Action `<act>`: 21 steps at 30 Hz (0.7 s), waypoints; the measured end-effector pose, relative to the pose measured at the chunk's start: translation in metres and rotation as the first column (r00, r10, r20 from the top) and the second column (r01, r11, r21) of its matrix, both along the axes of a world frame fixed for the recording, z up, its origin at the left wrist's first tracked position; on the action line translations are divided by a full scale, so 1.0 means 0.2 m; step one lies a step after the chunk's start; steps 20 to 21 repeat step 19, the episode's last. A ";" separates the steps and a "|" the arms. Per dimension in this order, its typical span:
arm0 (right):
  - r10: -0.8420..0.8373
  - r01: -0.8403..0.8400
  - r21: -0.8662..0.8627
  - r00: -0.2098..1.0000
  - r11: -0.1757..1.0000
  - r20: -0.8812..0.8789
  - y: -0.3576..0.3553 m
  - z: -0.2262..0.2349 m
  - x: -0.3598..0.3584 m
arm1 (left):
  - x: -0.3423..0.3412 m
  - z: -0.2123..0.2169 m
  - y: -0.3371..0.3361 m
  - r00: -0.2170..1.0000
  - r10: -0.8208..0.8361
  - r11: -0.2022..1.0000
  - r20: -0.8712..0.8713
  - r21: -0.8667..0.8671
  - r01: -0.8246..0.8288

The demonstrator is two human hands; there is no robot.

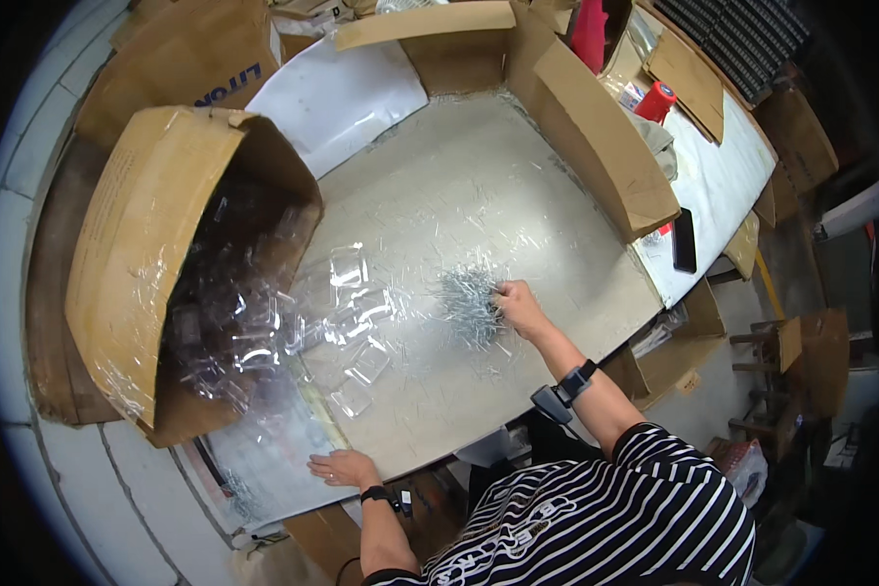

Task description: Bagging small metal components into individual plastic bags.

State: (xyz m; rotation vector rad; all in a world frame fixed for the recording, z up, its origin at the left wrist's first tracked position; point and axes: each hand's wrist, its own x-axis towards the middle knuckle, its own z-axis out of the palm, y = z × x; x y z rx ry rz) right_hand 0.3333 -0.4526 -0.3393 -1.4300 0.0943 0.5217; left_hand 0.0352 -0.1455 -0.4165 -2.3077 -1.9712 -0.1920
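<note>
A heap of thin, silvery metal pins (471, 307) lies in the middle of the grey work surface (459, 146). At the heap's right edge is my right hand (521, 310), its fingers curled together on some of the pins; the fingertips are partly hidden. My left hand (342, 469) rests on the near left edge of the table, palm down with fingers stretched out and nothing in it. Clear plastic pieces (352, 313), shaped like small trays or covers, are scattered left of the heap. More of them spill from a tipped cardboard box (137, 244).
Cardboard walls (596, 137) bound the surface at the back and right. A white sheet (342, 98) leans at the back left. On the right side table lie a black phone (685, 240) and a red-capped item (656, 101). Loose pins (242, 498) sit at the near left corner.
</note>
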 end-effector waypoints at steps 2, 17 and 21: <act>0.004 0.001 -0.120 0.999 0.993 0.044 0.05 0.03 0.05 | 0.00 -0.01 0.00 0.999 0.051 0.998 -0.015 -0.020 -0.052; -0.208 0.209 -0.022 0.977 0.978 0.053 -0.31 0.09 0.12 | 0.04 0.07 -0.02 0.998 0.056 0.994 0.035 -0.094 -0.053; -0.141 0.153 -0.120 0.985 0.981 0.102 -0.46 0.03 0.20 | 0.06 0.07 -0.02 0.997 0.060 0.991 0.053 -0.122 -0.053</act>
